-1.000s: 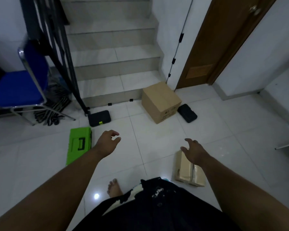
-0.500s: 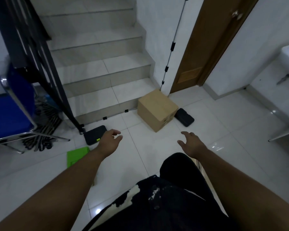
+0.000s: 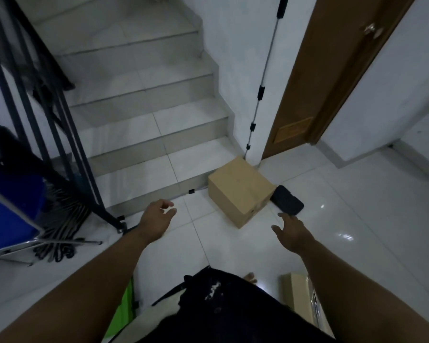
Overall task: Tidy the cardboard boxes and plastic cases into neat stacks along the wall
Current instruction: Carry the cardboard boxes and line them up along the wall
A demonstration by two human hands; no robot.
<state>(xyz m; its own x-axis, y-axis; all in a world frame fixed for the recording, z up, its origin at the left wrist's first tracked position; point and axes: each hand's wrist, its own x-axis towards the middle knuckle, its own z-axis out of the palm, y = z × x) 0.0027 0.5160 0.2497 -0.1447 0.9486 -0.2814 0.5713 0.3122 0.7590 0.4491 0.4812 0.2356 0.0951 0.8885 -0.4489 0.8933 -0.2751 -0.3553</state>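
Both hands have come nearer the large cardboard box, which sits mid-frame at the foot of the stairs. The left hand and right hand hover empty, fingers loosely spread. Two cardboard boxes show, the second a small box at lower right. One black case lies just right of the large box. One green case at the bottom edge is half hidden by the left forearm. Print on the large box is unreadable.

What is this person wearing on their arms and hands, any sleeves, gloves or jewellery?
Nothing that shows. The left hand and right hand have no gloves, and no watch, ring or band is visible. The left arm and right arm are bare, no sleeves in view. Lower down is a dark garment with white patches.
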